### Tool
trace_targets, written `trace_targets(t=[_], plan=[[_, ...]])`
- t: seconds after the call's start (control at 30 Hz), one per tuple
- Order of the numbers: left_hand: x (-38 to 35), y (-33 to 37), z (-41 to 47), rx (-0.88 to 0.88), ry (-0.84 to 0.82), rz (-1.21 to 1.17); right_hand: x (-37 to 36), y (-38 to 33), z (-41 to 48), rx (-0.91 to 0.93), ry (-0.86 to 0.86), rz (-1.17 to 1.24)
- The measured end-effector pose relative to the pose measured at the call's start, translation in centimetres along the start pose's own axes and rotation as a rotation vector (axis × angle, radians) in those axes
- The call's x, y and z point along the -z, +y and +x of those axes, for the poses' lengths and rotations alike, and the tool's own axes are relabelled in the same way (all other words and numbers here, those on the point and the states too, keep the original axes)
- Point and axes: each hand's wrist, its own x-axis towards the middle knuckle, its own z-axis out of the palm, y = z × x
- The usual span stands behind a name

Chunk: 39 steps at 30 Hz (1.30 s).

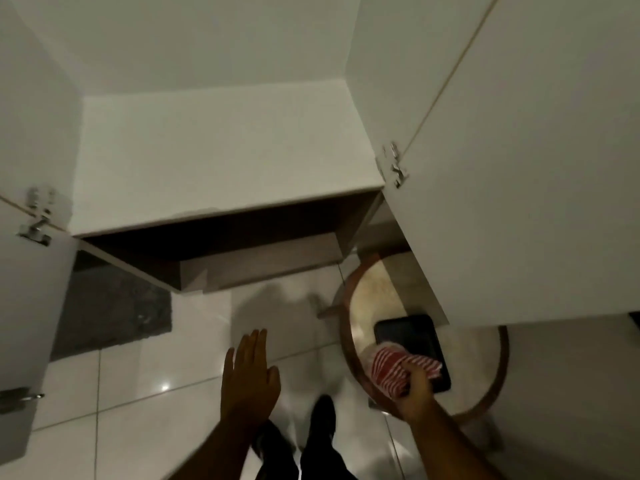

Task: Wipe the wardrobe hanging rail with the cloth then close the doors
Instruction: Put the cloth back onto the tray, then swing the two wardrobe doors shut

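Two wardrobe doors stand open, the left door [31,289] and the right door [536,202]. Between them the white inside of the wardrobe [214,150] shows only its bottom board. The hanging rail is not in view; I suppose it is higher than the camera looks.

I judge that the step in hand concerns the cloth. The right hand [414,393] has its fingers curled around the red and white striped cloth [388,368], which lies partly over the dark tray [408,330] on the round table [344,327]. Whether the cloth is being taken up or laid down, I cannot tell. If it is taken up, it is better to gather it into one firm bunch, so that no corner drags on the tray. The hand should also come away toward the body, because the lower edge of the right door hangs over the far part of the table.

The left hand [249,375] is flat open, fingers straight and close together. It holds nothing and hovers above the floor, so it is free for the left door.

The floor [138,393] is of glossy pale tiles that reflect the light, and it may be slippery. A dark mat [114,306] lies beside the wardrobe base, near the left door. The table has a wooden rim and a pale top. A metal hinge [394,164] shows on the right door, and another on the left.
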Motion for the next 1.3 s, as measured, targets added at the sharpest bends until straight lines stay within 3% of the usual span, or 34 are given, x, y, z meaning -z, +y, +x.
trace_targets(t=[0.13, 0.23, 0.37, 0.43, 0.67, 0.8, 1.03, 1.2, 1.3], plan=[[-3.2, 1.5, -1.9, -0.057, -0.091, 0.020, 2.3, -3.1, 1.5, 0.152, -0.006, 0.107], [-4.4, 2.1, -2.6, -0.067, -0.110, 0.063, 4.8, -4.3, 3.3, 0.164, 0.056, 0.051], [-4.7, 1.7, -3.0, -0.066, -0.090, 0.044, 7.2, -3.5, 4.8, 0.017, 0.399, -0.461], [-4.4, 1.6, -2.9, -0.059, -0.050, 0.056, 5.0, -3.1, 3.9, 0.054, 0.407, -0.788], [-1.9, 2.0, -1.0, 0.004, 0.084, 0.102, -5.1, 0.6, -0.5, 0.940, -0.021, -1.608], [2.1, 2.1, 0.3, 0.028, 0.162, 0.069, -12.3, 0.0, -3.1, 1.226, -0.118, -1.919], [15.9, 4.2, 3.7, -0.019, 0.418, 0.196, -23.0, -3.2, -12.4, 1.765, -0.006, -1.894], [30.3, 7.1, 4.9, -0.132, 0.657, 0.344, -31.2, -8.0, -24.8, 2.099, 0.125, -1.726], [38.4, 9.3, 4.8, -0.147, 0.821, 0.316, -34.7, -10.6, -32.4, 2.251, 0.140, -1.597]])
